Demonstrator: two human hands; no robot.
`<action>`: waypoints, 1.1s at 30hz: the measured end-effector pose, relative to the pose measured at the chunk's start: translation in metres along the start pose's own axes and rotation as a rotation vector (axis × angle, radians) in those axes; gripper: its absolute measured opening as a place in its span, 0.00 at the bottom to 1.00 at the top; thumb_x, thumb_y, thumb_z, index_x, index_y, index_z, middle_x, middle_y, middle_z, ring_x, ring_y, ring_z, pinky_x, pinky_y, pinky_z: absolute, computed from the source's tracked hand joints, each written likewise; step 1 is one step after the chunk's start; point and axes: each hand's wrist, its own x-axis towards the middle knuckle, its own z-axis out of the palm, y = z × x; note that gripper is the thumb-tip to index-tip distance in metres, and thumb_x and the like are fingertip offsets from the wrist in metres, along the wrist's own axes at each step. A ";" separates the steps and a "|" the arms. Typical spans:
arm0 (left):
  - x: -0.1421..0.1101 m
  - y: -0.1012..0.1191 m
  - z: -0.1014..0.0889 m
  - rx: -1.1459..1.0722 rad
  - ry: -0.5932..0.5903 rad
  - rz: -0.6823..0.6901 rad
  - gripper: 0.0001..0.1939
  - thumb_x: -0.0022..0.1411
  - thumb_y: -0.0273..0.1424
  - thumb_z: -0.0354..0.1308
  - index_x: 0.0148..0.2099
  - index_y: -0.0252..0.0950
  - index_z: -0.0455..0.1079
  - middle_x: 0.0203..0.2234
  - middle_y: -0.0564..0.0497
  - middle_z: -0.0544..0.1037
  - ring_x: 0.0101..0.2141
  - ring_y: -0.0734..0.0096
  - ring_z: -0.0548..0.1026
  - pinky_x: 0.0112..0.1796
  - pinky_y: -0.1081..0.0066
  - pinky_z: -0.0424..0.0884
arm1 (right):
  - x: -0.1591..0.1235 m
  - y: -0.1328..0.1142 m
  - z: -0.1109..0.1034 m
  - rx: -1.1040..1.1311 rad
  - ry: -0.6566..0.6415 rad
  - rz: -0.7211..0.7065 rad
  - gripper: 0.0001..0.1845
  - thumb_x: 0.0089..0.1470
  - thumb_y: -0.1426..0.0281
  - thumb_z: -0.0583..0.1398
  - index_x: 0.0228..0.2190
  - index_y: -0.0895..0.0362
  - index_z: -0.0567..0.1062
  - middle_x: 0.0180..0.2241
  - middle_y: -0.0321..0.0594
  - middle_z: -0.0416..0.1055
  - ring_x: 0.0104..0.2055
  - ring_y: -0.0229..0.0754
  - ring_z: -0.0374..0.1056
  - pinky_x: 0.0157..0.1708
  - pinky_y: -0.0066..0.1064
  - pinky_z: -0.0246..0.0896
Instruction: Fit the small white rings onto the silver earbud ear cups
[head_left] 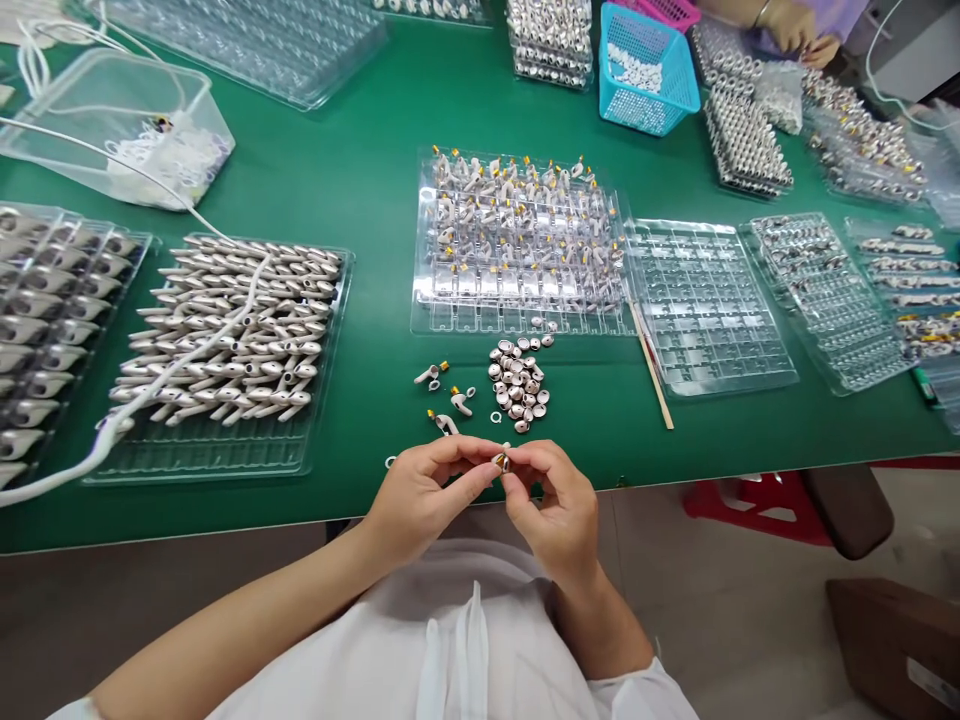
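Currently, a small shiny part (502,462) is being pinched between the fingertips of the left hand (420,495) and the right hand (555,505), both grips being closed on it above the near table edge. It is being held right where the two hands are meeting, and is being partly covered by the fingers. Just beyond, a loose pile of smooth, rounded, silvery caps (519,385) is being borne by the green table (382,300); beside it, curved whitish pieces (461,402) with yellow tips are lying scattered. At left, slender pale shells (232,330) are being carried in tight rows by a clear ribbed tray (247,455) and are being crossed by a white cord (75,475). Farther out, more yellow-tipped pieces are being held in a moulded, transparent plastic tray (450,320), a thin stick (658,388) lying near its right corner. Beyond, small white bits are being contained in a translucent tub (52,90) and a perforated blue basket (649,115).
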 end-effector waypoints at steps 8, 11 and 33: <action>0.000 0.004 0.006 -0.085 0.083 -0.083 0.09 0.56 0.33 0.67 0.38 0.34 0.78 0.32 0.48 0.82 0.33 0.66 0.80 0.35 0.71 0.79 | -0.006 0.004 0.006 -0.021 0.052 -0.012 0.11 0.55 0.77 0.60 0.40 0.54 0.74 0.36 0.39 0.71 0.33 0.38 0.69 0.29 0.28 0.68; 0.000 0.002 0.007 -0.097 0.100 -0.072 0.07 0.56 0.32 0.66 0.37 0.34 0.78 0.31 0.48 0.81 0.33 0.69 0.79 0.35 0.73 0.78 | -0.005 0.002 0.008 -0.105 0.090 -0.115 0.12 0.54 0.78 0.61 0.41 0.54 0.73 0.35 0.39 0.70 0.30 0.36 0.66 0.25 0.27 0.66; 0.000 0.004 0.011 -0.109 0.186 -0.061 0.08 0.54 0.31 0.67 0.35 0.33 0.77 0.28 0.49 0.80 0.28 0.71 0.78 0.30 0.75 0.78 | -0.006 0.007 0.012 -0.405 0.151 -0.411 0.18 0.54 0.79 0.62 0.46 0.54 0.71 0.34 0.43 0.73 0.34 0.42 0.71 0.28 0.33 0.73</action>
